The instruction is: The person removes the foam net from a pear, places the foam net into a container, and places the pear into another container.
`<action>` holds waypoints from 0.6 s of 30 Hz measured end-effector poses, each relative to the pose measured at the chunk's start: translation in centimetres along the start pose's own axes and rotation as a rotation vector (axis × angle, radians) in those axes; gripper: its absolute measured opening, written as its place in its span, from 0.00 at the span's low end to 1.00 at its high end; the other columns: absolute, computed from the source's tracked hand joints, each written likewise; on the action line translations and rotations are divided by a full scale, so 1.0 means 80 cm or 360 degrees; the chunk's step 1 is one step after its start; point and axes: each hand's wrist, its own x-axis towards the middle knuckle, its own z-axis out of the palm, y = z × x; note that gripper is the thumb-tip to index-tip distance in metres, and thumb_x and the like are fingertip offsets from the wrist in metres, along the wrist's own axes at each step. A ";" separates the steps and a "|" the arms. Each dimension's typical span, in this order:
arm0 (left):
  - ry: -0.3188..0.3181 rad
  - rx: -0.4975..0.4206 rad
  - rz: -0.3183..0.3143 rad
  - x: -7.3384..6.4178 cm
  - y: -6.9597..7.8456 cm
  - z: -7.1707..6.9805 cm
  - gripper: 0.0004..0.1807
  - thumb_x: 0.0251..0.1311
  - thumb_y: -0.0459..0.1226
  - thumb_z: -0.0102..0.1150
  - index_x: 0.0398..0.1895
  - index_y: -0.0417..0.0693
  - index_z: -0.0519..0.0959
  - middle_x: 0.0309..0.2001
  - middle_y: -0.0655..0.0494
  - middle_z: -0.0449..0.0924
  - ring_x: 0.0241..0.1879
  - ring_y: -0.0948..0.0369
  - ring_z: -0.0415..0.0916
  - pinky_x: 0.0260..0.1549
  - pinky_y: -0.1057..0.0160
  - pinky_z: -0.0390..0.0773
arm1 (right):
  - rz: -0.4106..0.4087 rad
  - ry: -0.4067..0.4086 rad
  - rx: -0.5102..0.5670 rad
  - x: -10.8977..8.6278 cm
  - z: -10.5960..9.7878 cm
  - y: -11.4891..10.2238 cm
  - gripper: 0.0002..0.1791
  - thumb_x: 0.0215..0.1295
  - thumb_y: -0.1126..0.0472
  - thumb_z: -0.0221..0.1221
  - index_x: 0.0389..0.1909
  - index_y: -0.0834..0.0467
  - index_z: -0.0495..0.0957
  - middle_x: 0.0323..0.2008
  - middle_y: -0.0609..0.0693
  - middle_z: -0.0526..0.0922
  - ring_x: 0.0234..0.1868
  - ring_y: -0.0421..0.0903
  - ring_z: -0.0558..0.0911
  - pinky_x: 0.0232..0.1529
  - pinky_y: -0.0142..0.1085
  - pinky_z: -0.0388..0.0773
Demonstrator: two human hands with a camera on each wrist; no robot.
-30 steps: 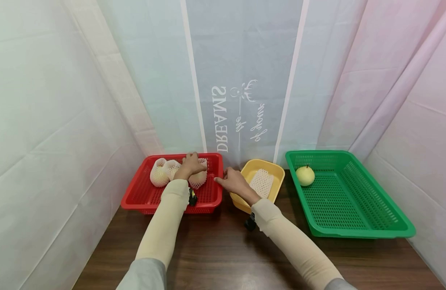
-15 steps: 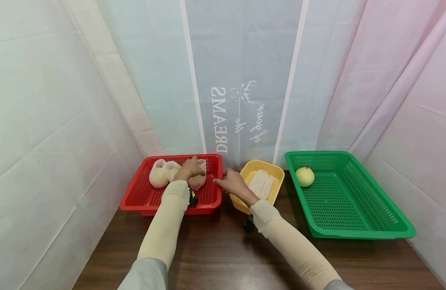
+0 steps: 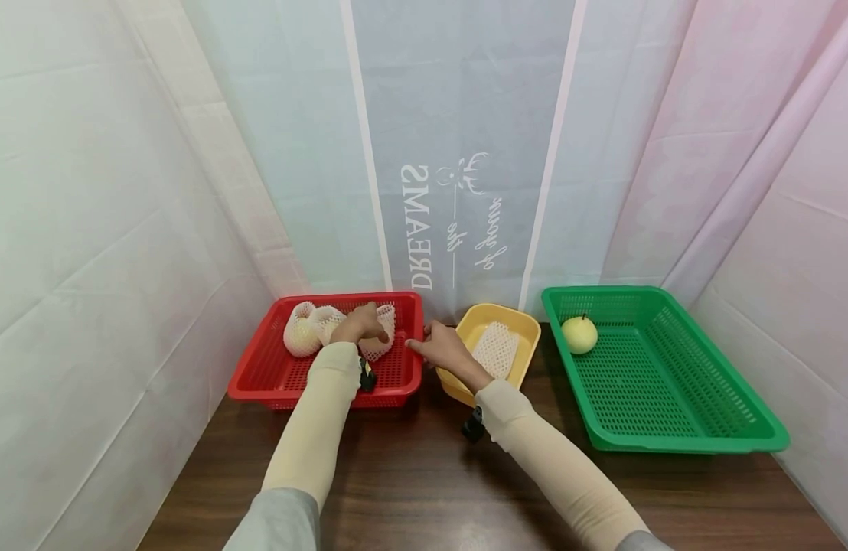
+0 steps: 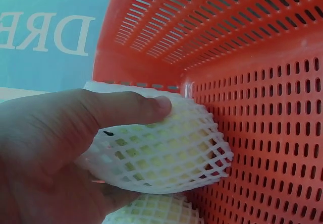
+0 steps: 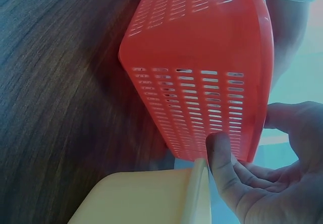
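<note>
Inside the red basket point(image 3: 279, 393), my left hand point(image 3: 355, 326) holds a pale round fruit in a white foam net point(image 3: 377, 348). In the left wrist view the thumb of that hand point(image 4: 55, 133) lies across the top of the netted fruit point(image 4: 176, 153), and the other fingers go out of sight beneath it. More netted fruit point(image 3: 303, 337) sits on the left side of the basket. My right hand point(image 3: 453, 352) grips the basket's right rim. The right wrist view shows the thumb and fingers of that hand point(image 5: 282, 183) on either side of the basket wall point(image 5: 202, 32).
A yellow tray point(image 3: 474, 325) with a white foam net point(image 3: 496, 350) lying in it stands right beside the red basket, under my right wrist. Farther right, a green basket point(image 3: 686, 444) holds one bare pear point(image 3: 579, 335). Fabric walls rise behind the brown table point(image 3: 410, 482).
The fingers of my left hand have moved slightly down and nearer over the netted fruit, and its net has shifted a little. My right hand stays on the red basket's rim.
</note>
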 end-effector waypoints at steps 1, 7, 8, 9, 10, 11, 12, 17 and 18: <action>-0.0002 0.0000 0.0012 0.000 0.000 0.000 0.47 0.65 0.36 0.70 0.82 0.36 0.56 0.81 0.34 0.59 0.80 0.38 0.58 0.75 0.39 0.68 | -0.0001 -0.0001 0.0005 0.000 0.000 0.000 0.20 0.74 0.52 0.65 0.50 0.65 0.76 0.36 0.58 0.87 0.40 0.63 0.90 0.34 0.44 0.89; -0.0022 0.0045 0.0048 0.003 0.003 0.002 0.48 0.64 0.37 0.70 0.83 0.37 0.55 0.83 0.34 0.55 0.83 0.38 0.51 0.75 0.37 0.66 | -0.0009 -0.0008 0.0014 0.002 0.002 0.003 0.20 0.74 0.52 0.65 0.51 0.65 0.76 0.36 0.57 0.87 0.38 0.61 0.91 0.29 0.38 0.87; -0.0029 0.0054 0.0055 0.003 0.003 0.002 0.49 0.65 0.37 0.70 0.84 0.37 0.54 0.83 0.34 0.54 0.84 0.38 0.49 0.76 0.37 0.64 | -0.0010 -0.0006 0.0009 0.002 0.002 0.003 0.20 0.74 0.52 0.65 0.51 0.65 0.76 0.36 0.57 0.87 0.38 0.61 0.91 0.30 0.39 0.88; -0.0037 0.0056 0.0059 0.003 0.003 0.002 0.49 0.65 0.37 0.70 0.84 0.37 0.53 0.84 0.34 0.53 0.84 0.38 0.47 0.77 0.37 0.63 | -0.0010 -0.0001 0.0007 0.002 0.002 0.003 0.20 0.74 0.52 0.65 0.51 0.65 0.76 0.36 0.57 0.87 0.37 0.60 0.91 0.32 0.42 0.89; -0.0046 0.0051 0.0065 0.004 0.004 0.002 0.50 0.65 0.37 0.69 0.84 0.37 0.52 0.84 0.34 0.52 0.84 0.38 0.47 0.77 0.36 0.62 | -0.0010 0.0006 0.0004 0.002 0.002 0.002 0.20 0.74 0.52 0.65 0.51 0.65 0.76 0.36 0.57 0.87 0.35 0.58 0.90 0.34 0.44 0.89; -0.0057 0.0041 0.0067 0.004 0.004 0.002 0.50 0.65 0.36 0.69 0.85 0.37 0.51 0.84 0.35 0.52 0.84 0.39 0.47 0.77 0.37 0.62 | -0.0009 0.0015 0.0001 0.002 0.002 0.001 0.20 0.74 0.52 0.66 0.50 0.65 0.76 0.36 0.57 0.87 0.33 0.56 0.90 0.35 0.46 0.90; -0.0070 0.0027 0.0064 0.004 0.004 0.002 0.51 0.65 0.36 0.69 0.85 0.37 0.50 0.84 0.35 0.51 0.84 0.39 0.47 0.78 0.37 0.62 | -0.0007 0.0022 0.0002 0.001 0.001 0.000 0.19 0.73 0.53 0.66 0.50 0.65 0.77 0.35 0.57 0.87 0.31 0.54 0.90 0.37 0.48 0.90; -0.0133 -0.0035 0.0025 0.006 0.003 0.002 0.51 0.67 0.36 0.68 0.86 0.39 0.49 0.85 0.39 0.52 0.83 0.42 0.53 0.78 0.41 0.63 | 0.0007 0.0044 0.0020 0.000 0.002 -0.003 0.19 0.72 0.54 0.67 0.49 0.66 0.78 0.35 0.58 0.88 0.26 0.49 0.88 0.35 0.46 0.90; -0.0143 -0.0035 0.0015 0.006 0.003 0.002 0.50 0.67 0.36 0.67 0.86 0.40 0.49 0.85 0.39 0.52 0.84 0.43 0.53 0.78 0.41 0.63 | 0.0014 0.0044 0.0027 0.000 0.002 -0.004 0.19 0.72 0.55 0.67 0.49 0.66 0.78 0.35 0.59 0.88 0.27 0.51 0.89 0.33 0.44 0.89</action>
